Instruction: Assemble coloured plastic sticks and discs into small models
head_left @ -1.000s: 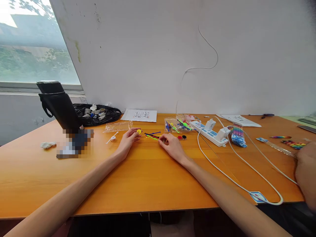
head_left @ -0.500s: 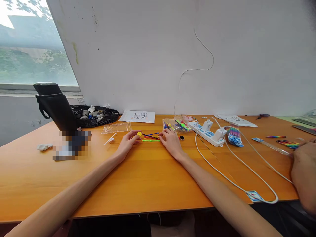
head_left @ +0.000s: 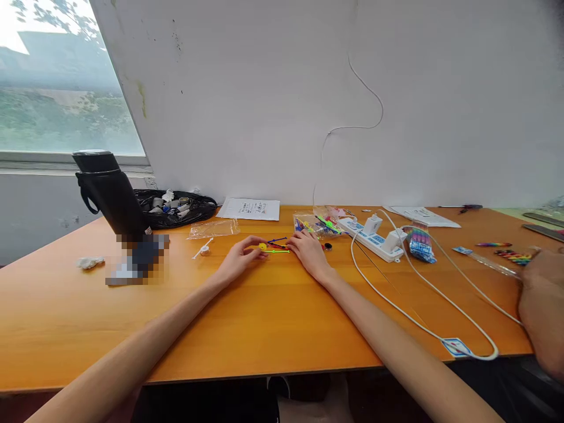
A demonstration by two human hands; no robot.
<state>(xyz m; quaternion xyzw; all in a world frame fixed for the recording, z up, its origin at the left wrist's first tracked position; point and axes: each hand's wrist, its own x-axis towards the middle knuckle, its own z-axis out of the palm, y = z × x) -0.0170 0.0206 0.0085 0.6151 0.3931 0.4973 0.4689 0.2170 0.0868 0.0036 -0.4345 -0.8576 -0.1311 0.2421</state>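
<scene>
My left hand [head_left: 241, 257] lies on the orange table [head_left: 264, 317] with its fingertips pinching a small yellow round piece [head_left: 262, 247]. Thin plastic sticks, green [head_left: 277, 251], blue [head_left: 277, 239] and dark red, lie between my hands. My right hand [head_left: 311, 254] rests flat on the table at the right ends of those sticks, fingers toward them; whether it grips one is hidden. A black round piece [head_left: 328, 247] sits just right of my right hand. A clear bag of coloured pieces [head_left: 315, 225] lies behind it.
A black flask [head_left: 111, 197] and a black bag of scraps [head_left: 176, 205] stand at the left. A white power strip [head_left: 374, 238] with plugs and a looping white cable [head_left: 423, 320] lies at the right. Another person's hand [head_left: 544, 294] is at the right edge.
My left hand has slid the yellow piece rightward toward the sticks. My right hand has moved from pinching the sticks' ends to lying flat over them.
</scene>
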